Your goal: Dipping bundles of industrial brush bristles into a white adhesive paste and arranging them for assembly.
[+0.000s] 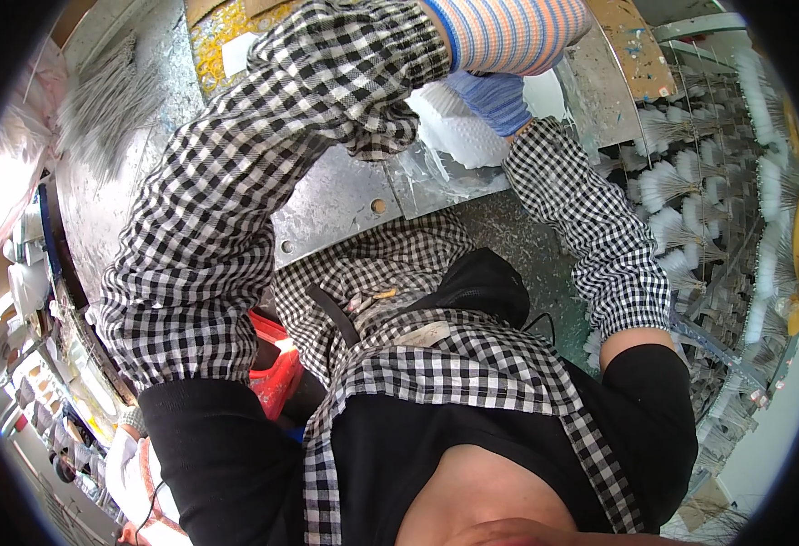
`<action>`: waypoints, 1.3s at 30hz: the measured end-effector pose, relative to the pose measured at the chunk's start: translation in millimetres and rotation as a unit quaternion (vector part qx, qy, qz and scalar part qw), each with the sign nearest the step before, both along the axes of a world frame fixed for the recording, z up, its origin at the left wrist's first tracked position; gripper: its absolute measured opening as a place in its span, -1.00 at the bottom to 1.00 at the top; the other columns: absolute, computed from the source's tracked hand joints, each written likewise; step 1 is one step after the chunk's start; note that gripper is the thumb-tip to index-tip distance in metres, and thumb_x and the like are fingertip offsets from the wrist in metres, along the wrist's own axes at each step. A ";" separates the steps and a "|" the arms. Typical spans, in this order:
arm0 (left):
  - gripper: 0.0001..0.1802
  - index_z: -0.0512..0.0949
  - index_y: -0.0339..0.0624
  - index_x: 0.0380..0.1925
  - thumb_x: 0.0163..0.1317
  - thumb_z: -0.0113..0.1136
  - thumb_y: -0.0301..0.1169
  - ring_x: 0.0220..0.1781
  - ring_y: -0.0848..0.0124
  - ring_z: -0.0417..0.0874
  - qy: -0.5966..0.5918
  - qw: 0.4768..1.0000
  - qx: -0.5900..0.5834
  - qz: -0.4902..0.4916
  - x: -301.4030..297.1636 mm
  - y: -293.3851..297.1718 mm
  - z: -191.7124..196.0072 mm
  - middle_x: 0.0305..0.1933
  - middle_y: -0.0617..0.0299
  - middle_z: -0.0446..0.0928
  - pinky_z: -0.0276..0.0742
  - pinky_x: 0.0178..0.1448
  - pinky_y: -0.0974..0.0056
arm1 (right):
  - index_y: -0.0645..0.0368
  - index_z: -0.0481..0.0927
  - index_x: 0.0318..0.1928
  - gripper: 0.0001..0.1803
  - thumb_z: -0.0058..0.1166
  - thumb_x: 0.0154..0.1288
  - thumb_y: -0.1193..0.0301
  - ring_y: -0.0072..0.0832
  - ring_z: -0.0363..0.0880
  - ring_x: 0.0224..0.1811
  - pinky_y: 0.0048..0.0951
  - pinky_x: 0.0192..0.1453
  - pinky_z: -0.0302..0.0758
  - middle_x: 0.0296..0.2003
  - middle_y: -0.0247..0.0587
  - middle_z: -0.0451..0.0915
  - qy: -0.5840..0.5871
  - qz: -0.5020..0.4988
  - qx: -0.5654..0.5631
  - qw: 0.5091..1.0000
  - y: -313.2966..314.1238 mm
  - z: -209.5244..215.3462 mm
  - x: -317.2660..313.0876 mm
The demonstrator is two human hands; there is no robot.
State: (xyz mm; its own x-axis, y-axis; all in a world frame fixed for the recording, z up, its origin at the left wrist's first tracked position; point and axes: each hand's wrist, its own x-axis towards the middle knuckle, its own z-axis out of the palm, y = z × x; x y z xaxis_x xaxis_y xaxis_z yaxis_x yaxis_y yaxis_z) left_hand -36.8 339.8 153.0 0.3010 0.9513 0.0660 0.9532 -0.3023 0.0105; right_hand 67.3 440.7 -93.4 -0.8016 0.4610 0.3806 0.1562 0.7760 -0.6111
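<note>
Plainly, a bright white, unevenly smeared mass (461,138) lies on the worktop (331,202) near the gloved left hand (517,35) and right hand (495,98), whose grips I cannot tell.

Metal table (328,202), grey, smudged; two round holes near front edge. Loose bundle of thin grey bristles (108,114) at left. Yellow-speckled sheet (220,38) toward far side, small white piece (238,55) on it. White pasty mass (458,136) spread near front edge. Paint-flecked brown board (634,45) at right.
</note>
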 end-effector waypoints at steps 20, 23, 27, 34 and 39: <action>-0.36 0.63 -0.15 -0.05 -0.22 0.57 -0.22 -0.04 0.01 0.69 -0.365 0.855 0.312 0.194 6.1 -69.0 -106.9 -0.14 -0.01 0.68 0.50 0.33 0.03 | 0.12 0.26 0.40 -0.29 0.12 0.41 0.04 -0.30 0.36 0.36 -0.17 0.51 0.28 0.30 -0.17 0.39 0.148 0.277 -0.251 0.916 -88.6 25.6 -27.9; -0.53 0.64 -0.13 -0.15 -0.12 0.52 -0.27 -0.13 0.09 0.70 -0.260 0.909 0.262 0.194 -20.2 -112.5 -86.7 -0.21 0.03 0.67 0.47 0.33 -0.04 | 0.11 0.32 0.37 -0.34 0.12 0.42 0.06 -0.36 0.40 0.34 -0.20 0.51 0.31 0.26 -0.22 0.45 0.122 0.347 -0.424 0.827 -106.6 29.8 -42.2; -0.78 0.65 -0.05 -0.25 0.08 0.36 -0.30 -0.21 0.13 0.71 -0.026 0.966 0.050 0.253 -46.8 -168.1 -68.4 -0.34 0.14 0.68 0.52 0.09 -0.09 | 0.06 0.56 0.14 -0.56 0.24 0.26 0.27 -0.22 0.58 0.09 -0.17 0.31 0.47 0.03 -0.13 0.61 0.003 0.221 0.055 0.974 -79.4 71.8 -74.1; -0.92 0.62 -0.09 -0.33 0.20 0.21 -0.38 -0.23 0.25 0.70 0.297 0.852 -0.335 0.274 -64.4 -206.5 -104.9 -0.40 0.25 0.66 0.46 -0.15 0.11 | 0.01 0.73 -0.20 -0.78 0.22 0.20 0.23 -0.20 0.58 -0.06 -0.15 0.12 0.51 -0.25 -0.17 0.63 -0.094 0.279 0.187 0.937 -110.9 70.9 -176.1; -0.93 0.61 -0.07 -0.35 0.17 0.24 -0.39 -0.24 0.25 0.71 0.221 0.895 -0.248 0.296 -71.7 -220.4 -97.8 -0.42 0.23 0.66 0.49 -0.14 0.11 | -0.03 0.73 -0.18 -0.80 0.15 0.23 0.26 -0.22 0.60 -0.11 -0.17 0.04 0.55 -0.27 -0.19 0.63 -0.137 0.300 0.301 0.895 -137.8 46.6 -228.9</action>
